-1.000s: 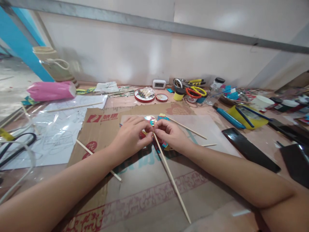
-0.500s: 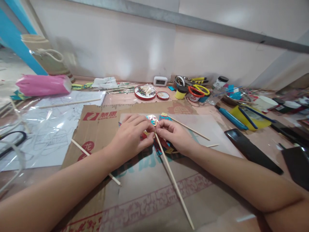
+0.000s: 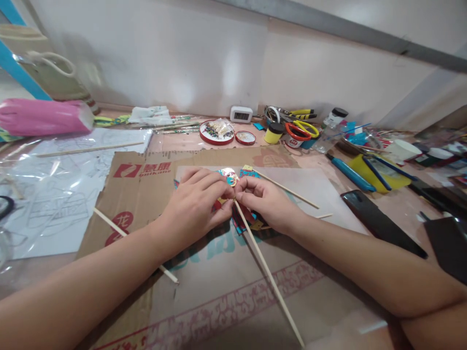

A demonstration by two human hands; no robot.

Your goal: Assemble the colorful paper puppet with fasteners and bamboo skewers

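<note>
A flat, colourful shadow puppet (image 3: 239, 225) in turquoise, red and gold lies under my hands, much of it covered by them. My left hand (image 3: 201, 197) is closed, its thumb and fingertips pinching at the middle of the puppet. Close against it, my right hand (image 3: 264, 201) pinches the same spot from the other side. A long wooden stick (image 3: 270, 276) runs from between the fingertips toward the front edge of the view. Another thin stick (image 3: 288, 188) reaches out from the puppet's upper right. Whatever small piece sits between the fingertips is hidden.
Cardboard (image 3: 105, 194) lies under the work. A loose stick (image 3: 113, 222) passes beneath my left forearm. Behind are a bead dish (image 3: 217, 139), a small clock (image 3: 241, 114) and scissors (image 3: 306, 129). A black phone (image 3: 383, 223) lies right, drawings (image 3: 54, 204) left.
The view has shifted slightly, so objects on the left sit farther left. Both hands keep their pinch at the puppet; the long stick's near end appears slightly farther right.
</note>
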